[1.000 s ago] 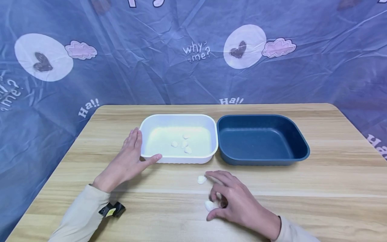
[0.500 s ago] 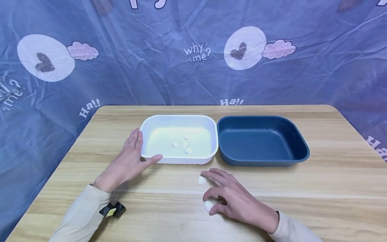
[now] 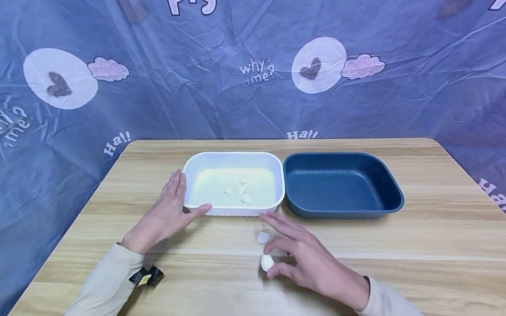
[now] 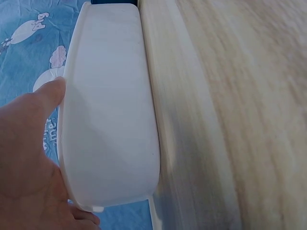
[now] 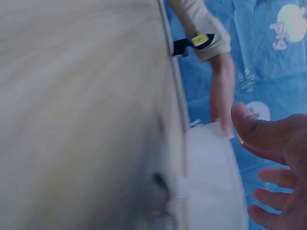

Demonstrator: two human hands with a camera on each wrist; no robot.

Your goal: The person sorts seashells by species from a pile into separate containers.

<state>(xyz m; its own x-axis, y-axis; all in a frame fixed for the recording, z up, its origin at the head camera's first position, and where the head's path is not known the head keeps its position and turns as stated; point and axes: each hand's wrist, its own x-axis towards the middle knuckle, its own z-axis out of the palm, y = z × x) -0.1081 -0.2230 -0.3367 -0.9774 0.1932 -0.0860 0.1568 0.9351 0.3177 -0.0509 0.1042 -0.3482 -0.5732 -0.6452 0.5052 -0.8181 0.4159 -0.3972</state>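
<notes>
My right hand [image 3: 312,259] pinches a white seashell [image 3: 267,263] between thumb and index finger, low over the wooden table, the other fingers reaching forward. Just beyond lies a second white shell [image 3: 263,237]. A small brownish thing [image 5: 159,199], blurred in the right wrist view, is mostly hidden behind this hand in the head view. My left hand [image 3: 164,210] rests against the near left corner of a white basin [image 3: 233,211], its fingers straight along the side and the thumb [image 4: 53,93] on the front rim. Several pale shells [image 3: 241,191] lie inside the basin.
A dark blue basin [image 3: 344,214] stands right beside the white one, on its right. Behind the table [image 3: 435,245] hangs a blue printed cloth [image 3: 221,101]. A black wrist device [image 3: 146,276] shows by the left sleeve.
My right thumb and index finger have closed on the near white shell and drawn it slightly left and forward. The left hand keeps its place at the white basin.
</notes>
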